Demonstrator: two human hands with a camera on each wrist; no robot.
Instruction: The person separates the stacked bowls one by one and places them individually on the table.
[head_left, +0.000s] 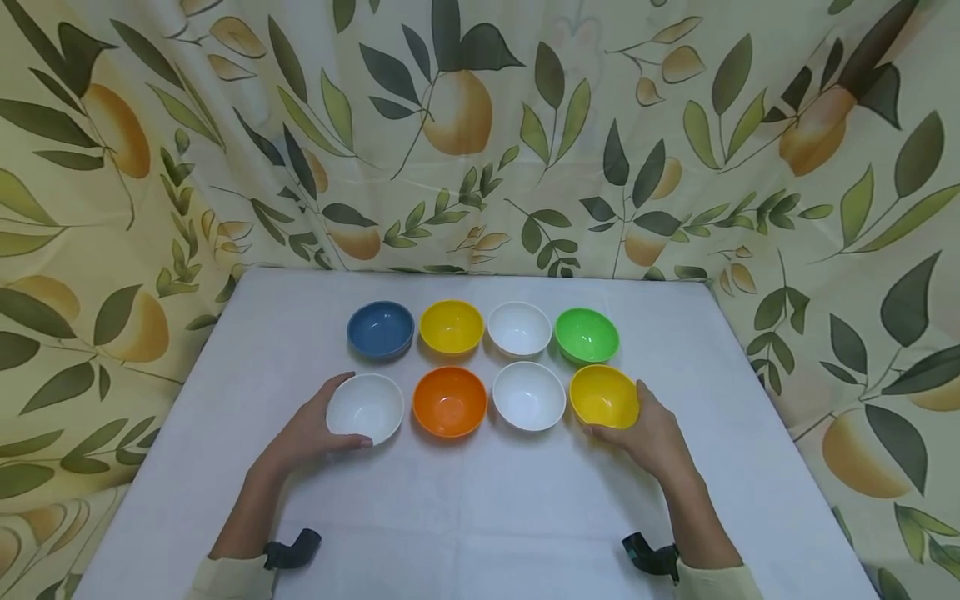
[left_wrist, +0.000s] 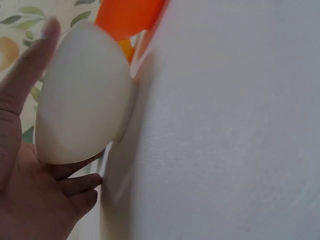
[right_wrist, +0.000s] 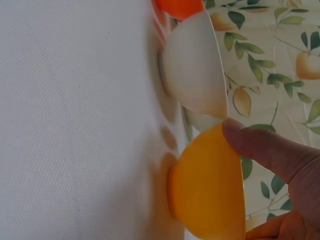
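At the left end of the front row, my left hand (head_left: pixel 318 429) holds a white bowl (head_left: pixel 365 409), thumb at its near side and fingers round its far left side. In the left wrist view the thumb (left_wrist: pixel 30 65) lies along the rim of that white bowl (left_wrist: pixel 82 95). My right hand (head_left: pixel 651 432) grips a yellow bowl (head_left: pixel 604 397) at the row's right end. Its thumb (right_wrist: pixel 260 147) presses the rim of the yellow bowl (right_wrist: pixel 207 185) in the right wrist view, where the fingers are partly hidden. Both bowls stand upright.
Between the hands stand an orange bowl (head_left: pixel 450 402) and a white bowl (head_left: pixel 528 396). Behind them runs a row of blue (head_left: pixel 380 331), yellow (head_left: pixel 452 327), white (head_left: pixel 519 328) and green bowls (head_left: pixel 587 335). A white cloth (head_left: pixel 465 517) covers the table; patterned fabric (head_left: pixel 525 167) hangs behind.
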